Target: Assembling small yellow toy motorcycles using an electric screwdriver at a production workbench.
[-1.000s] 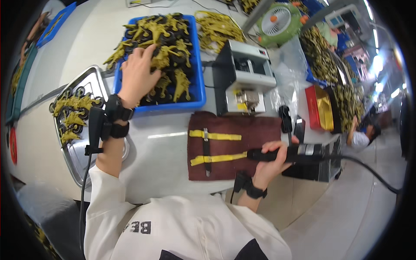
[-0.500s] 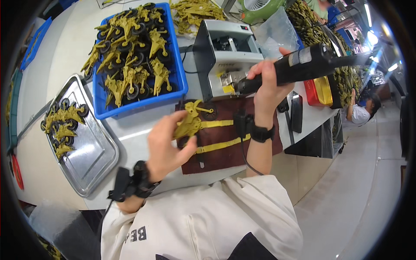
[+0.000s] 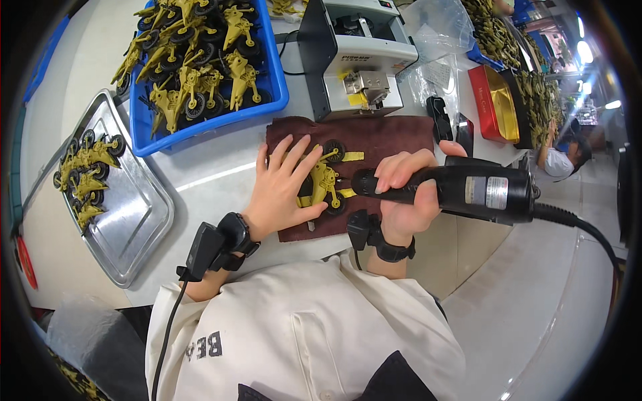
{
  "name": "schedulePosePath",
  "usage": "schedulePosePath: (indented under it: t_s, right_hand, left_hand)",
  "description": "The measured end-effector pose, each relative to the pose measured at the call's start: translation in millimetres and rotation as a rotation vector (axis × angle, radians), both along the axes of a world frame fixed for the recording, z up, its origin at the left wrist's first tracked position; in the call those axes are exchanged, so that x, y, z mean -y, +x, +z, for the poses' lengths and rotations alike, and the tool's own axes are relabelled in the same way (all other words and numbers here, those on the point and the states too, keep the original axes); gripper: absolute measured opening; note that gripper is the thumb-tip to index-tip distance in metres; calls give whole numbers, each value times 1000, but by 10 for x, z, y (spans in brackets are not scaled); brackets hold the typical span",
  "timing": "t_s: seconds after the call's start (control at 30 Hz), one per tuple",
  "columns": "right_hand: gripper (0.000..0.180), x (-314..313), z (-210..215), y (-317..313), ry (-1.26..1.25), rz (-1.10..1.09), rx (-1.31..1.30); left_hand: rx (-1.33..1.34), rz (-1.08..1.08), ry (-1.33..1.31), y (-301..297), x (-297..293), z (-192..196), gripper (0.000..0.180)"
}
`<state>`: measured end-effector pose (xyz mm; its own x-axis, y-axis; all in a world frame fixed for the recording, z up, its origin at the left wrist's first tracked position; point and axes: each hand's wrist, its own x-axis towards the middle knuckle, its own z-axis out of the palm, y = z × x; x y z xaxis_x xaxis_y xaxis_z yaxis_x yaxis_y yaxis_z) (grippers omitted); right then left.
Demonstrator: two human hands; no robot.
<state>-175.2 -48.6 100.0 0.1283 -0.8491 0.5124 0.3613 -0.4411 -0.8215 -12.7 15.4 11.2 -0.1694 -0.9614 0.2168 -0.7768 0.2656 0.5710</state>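
Note:
A yellow toy motorcycle (image 3: pixel 325 179) with black wheels lies on the dark red cloth pad (image 3: pixel 394 137). My left hand (image 3: pixel 287 184) rests over its left side, open, with the fingers spread and the thumb beside the lower wheel. Part of the toy is hidden under the palm. In my right hand (image 3: pixel 409 194) is a black corded electric screwdriver (image 3: pixel 461 190), held level with the fingers wrapped round its front. Its tip points left at the toy, close to the toy's right end; whether they touch I cannot tell. Yellow strips (image 3: pixel 352 156) lie on the pad by the toy.
A blue bin (image 3: pixel 275 100) heaped with similar toys stands at the back left. Left of me, a metal tray (image 3: pixel 144 200) carries several more. Behind the pad is a grey screw feeder machine (image 3: pixel 368 50). A red and gold tin (image 3: pixel 491 103) sits at the right.
My right hand has brought the screwdriver from the machine's front down to the toy. The toy now lies on the pad, and my left hand has spread over it. The view has shifted.

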Motion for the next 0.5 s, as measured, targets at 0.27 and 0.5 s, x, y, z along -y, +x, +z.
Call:
schedulePosePath:
  t_s: [0.27, 0.5]
  right_hand:
    - [57, -23, -123, 95, 17, 2, -38]
    - [45, 44, -232, 206, 47, 84, -134]
  left_hand:
    - [1, -15, -24, 23, -9, -57, 94]
    - [-16, -17, -7, 55, -9, -42, 98]
